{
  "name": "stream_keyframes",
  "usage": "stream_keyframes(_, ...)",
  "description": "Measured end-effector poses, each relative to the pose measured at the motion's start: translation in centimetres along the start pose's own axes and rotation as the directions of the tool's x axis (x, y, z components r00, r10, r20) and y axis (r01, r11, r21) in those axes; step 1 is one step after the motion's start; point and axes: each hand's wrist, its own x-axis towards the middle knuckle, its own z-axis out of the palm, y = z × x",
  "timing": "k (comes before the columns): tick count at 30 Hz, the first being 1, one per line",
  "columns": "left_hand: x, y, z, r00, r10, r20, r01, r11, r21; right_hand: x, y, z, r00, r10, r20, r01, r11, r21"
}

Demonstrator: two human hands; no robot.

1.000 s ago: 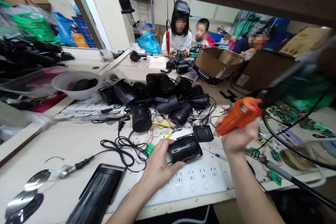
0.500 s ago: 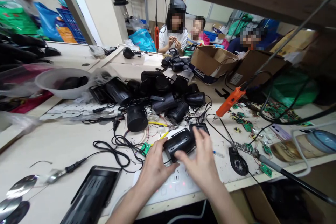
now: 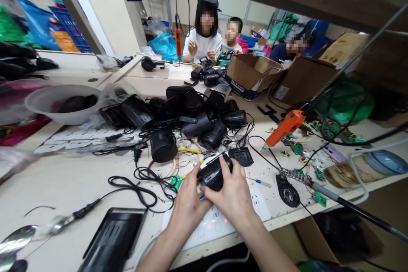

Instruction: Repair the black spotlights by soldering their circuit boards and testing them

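Note:
A black cylindrical plastic housing [image 3: 211, 176] with slots in its side lies tilted between my hands, over a white power strip [image 3: 212, 227]. My left hand [image 3: 188, 199] grips its left end, fingers along the far side. Around its right end wrap the fingers of my right hand [image 3: 232, 188], thumb on the near side. Just beyond my right hand sits a black rectangular plastic part [image 3: 241, 157]. A small green circuit board [image 3: 175, 182] lies left of my left hand, beside a looped black cord [image 3: 134, 191]. A blue-tipped screwdriver [image 3: 262, 182] rests at the right.
Similar black housings [image 3: 194, 127] are heaped beyond my hands. An orange electric screwdriver [image 3: 284, 129] hangs at the right, above a soldering iron [image 3: 338, 202] in a coiled holder. A black slotted panel [image 3: 113, 238] lies front left. Several people sit across the bench.
My right hand has closed in around the housing's right end, where its fingers were spread before. The view has shifted slightly.

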Motion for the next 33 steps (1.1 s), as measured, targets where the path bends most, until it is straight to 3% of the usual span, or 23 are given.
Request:
stream_keyframes(20,0.3,1.2,-0.1,0.990,-0.131,0.048,0.131,0.991,-0.003,1.3,-0.2,-1.1,0.993,0.019,0.120,-0.012,0.998,-0.054)
stream_keyframes(33,0.3,0.9,0.1,0.996,-0.084,0.017,0.084,0.996,0.010,1.6,0.2,-1.8,0.991,0.014,0.130,-0.009,0.999,-0.037)
